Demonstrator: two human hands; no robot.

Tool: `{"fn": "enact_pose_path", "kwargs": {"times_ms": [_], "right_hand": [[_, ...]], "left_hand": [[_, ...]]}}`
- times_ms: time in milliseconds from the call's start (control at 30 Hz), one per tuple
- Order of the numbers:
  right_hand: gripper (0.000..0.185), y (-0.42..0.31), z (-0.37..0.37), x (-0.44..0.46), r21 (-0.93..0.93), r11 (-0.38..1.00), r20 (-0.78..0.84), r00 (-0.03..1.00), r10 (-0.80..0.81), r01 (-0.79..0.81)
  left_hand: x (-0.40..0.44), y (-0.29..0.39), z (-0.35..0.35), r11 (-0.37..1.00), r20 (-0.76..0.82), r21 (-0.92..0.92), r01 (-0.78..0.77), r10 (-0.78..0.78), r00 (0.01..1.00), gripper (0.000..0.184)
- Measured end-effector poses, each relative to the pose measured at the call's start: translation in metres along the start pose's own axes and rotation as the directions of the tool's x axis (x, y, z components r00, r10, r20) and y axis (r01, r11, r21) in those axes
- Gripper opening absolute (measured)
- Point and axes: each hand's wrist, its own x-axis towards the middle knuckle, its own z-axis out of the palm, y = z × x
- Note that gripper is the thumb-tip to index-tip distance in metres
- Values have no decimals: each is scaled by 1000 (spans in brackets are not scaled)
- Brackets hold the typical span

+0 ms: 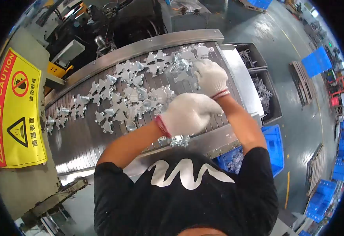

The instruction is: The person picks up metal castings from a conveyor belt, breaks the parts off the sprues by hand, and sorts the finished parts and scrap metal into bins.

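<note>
Many flat silvery metal castings [126,104] with lobed outlines and rounded bosses lie spread over a slatted conveyor [71,145]. My left hand [189,114], in a white knit glove with a red cuff, is closed above the near part of the belt. Shiny castings [180,141] show below it, over the near rail; its fingertips are hidden. Farther off and to the right, my right hand [212,76], gloved the same way, curls its fingers at the castings by the belt's right end. Metal shows at its fingertips, partly covered by the glove.
A raised metal rail [140,44] borders the belt's far side. Dark bins [272,94] with metal pieces stand beyond its right end. A blue crate [273,147] holds more pieces near my right elbow. A yellow and red caution sign [20,114] hangs at left.
</note>
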Motion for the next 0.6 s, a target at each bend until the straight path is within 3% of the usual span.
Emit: {"fn": "enact_pose_path", "kwargs": {"times_ms": [33, 67, 133, 167, 233, 267, 300, 333, 367, 433, 467, 500, 533, 567, 600], "right_hand": [[32, -1, -8, -6, 58, 998, -110, 994, -2, 8], [34, -1, -16, -9, 110, 994, -232, 973, 4, 22], [34, 4, -13, -11, 166, 982, -334, 932, 141, -89], [33, 7, -9, -17, 173, 978, -356, 918, 173, -117], [31, 13, 7, -15, 162, 971, -365, 904, 225, -176], [31, 16, 12, -9, 168, 968, -388, 890, 239, -187], [29, 14, 6, -3, 161, 978, -414, 891, 187, -131], [29, 9, 2, 0, 162, 979, -413, 892, 182, -124], [29, 2, -2, 0, 159, 982, -448, 878, 168, -106], [33, -5, -12, 10, 138, 989, -528, 842, 116, -50], [32, -11, -18, 10, 169, 985, -538, 833, 127, -41], [32, -15, -24, 9, 201, 979, -548, 823, 146, -39], [30, -19, -29, 10, 182, 983, -559, 820, 126, -27], [30, -23, -33, 11, 186, 982, -566, 813, 140, -40], [30, -28, -34, 11, 209, 977, -537, 829, 158, -51]], "left_hand": [[-6, -4, 0, 909, -6, -371, 190, -207, 978, 41], [-18, -13, -4, 629, 84, -713, 310, -362, 928, 50], [-39, -29, 3, 334, 80, -899, 282, -509, 857, 54], [-46, -45, 4, 282, 138, -911, 301, -479, 867, 49], [-39, -49, 7, 82, 205, -934, 349, -678, 706, 44], [-30, -40, 12, 417, -3, -742, 525, -786, 619, 37], [-19, -40, 17, 886, -365, -307, 348, -448, 816, 34], [-11, -29, 15, 956, -449, 282, 82, 56, 892, 32], [-7, -17, 7, 932, -406, 328, 156, -10, 914, 33], [3, -17, 3, 961, -679, 75, 265, -146, 720, 40], [3, -38, -3, 928, -722, 198, 315, -79, 688, 54], [1, -48, -6, 911, -713, 86, 402, -225, 664, 63], [0, -58, -8, 873, -684, -23, 488, -370, 629, 71], [3, -69, -8, 705, -343, -562, 433, -675, 653, 80], [5, -82, 2, 798, -349, -416, 436, -582, 734, 79]]}}
